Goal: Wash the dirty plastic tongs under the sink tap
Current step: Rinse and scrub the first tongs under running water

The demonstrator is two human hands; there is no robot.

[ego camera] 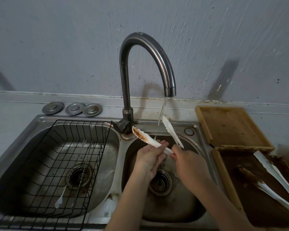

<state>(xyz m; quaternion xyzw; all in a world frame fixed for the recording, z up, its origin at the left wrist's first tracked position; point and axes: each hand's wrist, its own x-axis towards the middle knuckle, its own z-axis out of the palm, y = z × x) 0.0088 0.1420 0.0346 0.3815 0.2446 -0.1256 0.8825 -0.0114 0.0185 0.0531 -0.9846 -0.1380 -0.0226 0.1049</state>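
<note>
White plastic tongs (pixel 171 131) are held spread over the right sink basin (pixel 182 205). One arm points up into the water stream; the other arm, smeared brown near its tip, points left toward the tap base. My right hand (pixel 188 165) grips the tongs at their hinge end. My left hand (pixel 150 158) lies palm-up under the dirty arm, fingers touching it. The curved metal tap (pixel 145 52) runs a thin stream of water (pixel 162 112) onto the upper arm.
A black wire rack (pixel 45 164) holding thin utensils fills the left basin. Three metal drain covers (pixel 72 108) sit behind it. To the right, wooden trays (pixel 228 125) hold brown sauce and another dirty pair of white tongs (pixel 277 177).
</note>
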